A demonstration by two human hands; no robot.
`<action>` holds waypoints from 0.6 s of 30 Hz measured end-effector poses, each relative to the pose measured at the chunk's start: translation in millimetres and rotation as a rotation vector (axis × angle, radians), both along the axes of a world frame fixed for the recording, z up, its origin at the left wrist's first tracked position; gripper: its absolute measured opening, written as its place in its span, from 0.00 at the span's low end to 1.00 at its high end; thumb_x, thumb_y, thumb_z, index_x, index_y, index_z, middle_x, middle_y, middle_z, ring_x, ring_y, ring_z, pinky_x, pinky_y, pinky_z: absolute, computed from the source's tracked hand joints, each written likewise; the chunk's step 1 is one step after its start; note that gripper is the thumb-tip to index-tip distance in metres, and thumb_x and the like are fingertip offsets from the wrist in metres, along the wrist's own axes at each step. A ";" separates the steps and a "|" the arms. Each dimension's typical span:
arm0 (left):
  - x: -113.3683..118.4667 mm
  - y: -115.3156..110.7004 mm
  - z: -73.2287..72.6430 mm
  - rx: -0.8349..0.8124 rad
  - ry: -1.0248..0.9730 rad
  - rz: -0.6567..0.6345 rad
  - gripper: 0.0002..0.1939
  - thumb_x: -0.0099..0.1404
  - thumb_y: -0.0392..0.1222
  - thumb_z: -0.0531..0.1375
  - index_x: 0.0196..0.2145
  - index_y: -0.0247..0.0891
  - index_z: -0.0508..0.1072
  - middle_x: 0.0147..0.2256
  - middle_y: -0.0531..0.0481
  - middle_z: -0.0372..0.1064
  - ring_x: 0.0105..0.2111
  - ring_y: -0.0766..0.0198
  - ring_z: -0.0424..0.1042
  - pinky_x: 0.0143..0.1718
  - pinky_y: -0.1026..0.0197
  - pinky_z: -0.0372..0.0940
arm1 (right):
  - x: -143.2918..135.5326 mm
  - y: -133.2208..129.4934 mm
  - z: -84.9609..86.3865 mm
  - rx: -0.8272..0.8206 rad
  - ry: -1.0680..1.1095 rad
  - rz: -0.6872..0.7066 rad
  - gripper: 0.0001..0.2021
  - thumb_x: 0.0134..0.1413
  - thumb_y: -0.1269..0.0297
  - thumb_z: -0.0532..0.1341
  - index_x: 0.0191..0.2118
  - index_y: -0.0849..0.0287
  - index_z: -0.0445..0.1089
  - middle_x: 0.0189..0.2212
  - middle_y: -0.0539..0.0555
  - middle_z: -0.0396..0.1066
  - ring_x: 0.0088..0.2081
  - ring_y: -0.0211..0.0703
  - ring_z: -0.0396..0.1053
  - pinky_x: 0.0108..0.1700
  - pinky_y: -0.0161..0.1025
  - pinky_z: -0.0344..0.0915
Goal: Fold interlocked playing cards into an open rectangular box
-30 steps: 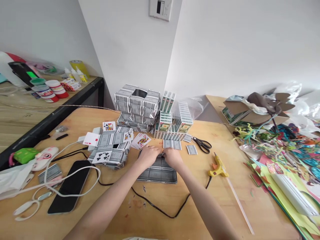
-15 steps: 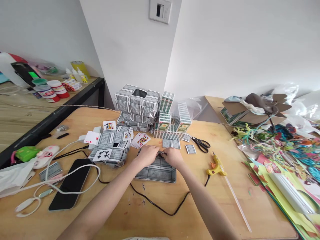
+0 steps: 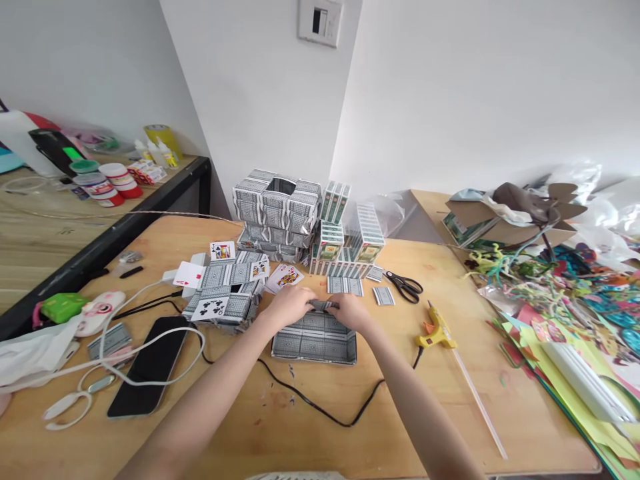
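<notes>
Both hands meet at far edge of card tray (image 3: 314,340) – shallow box of folded playing cards, flat on wooden surface (image 3: 350,427), centre. Left hand (image 3: 289,305) and right hand (image 3: 351,312) pinch small folded card piece (image 3: 323,306) between them, fingers curled tight – likely pressing it onto rim to seat it. Glue gun (image 3: 436,330) lies just right, scissors (image 3: 406,285) beyond, within reach. Finished card box (image 3: 276,208) stands behind; phone (image 3: 149,363) left.

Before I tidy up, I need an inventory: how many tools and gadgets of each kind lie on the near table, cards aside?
Scissors: 1
Glue gun: 1
Phone: 1
Total: 3
Both hands, left hand and right hand, press on the card tray.
</notes>
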State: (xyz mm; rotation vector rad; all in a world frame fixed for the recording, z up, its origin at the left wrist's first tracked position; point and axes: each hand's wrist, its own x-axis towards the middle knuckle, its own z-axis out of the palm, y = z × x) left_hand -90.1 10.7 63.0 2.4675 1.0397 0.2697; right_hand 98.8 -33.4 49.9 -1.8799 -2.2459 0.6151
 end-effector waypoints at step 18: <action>-11.8 -4.4 -34.5 -0.441 -0.551 0.337 0.12 0.55 0.36 0.54 0.36 0.38 0.74 0.38 0.48 0.73 0.41 0.59 0.69 0.46 0.56 0.61 | 4.4 0.4 -19.2 0.031 0.490 -0.158 0.10 0.46 0.62 0.57 0.27 0.55 0.75 0.27 0.50 0.75 0.31 0.46 0.70 0.34 0.38 0.63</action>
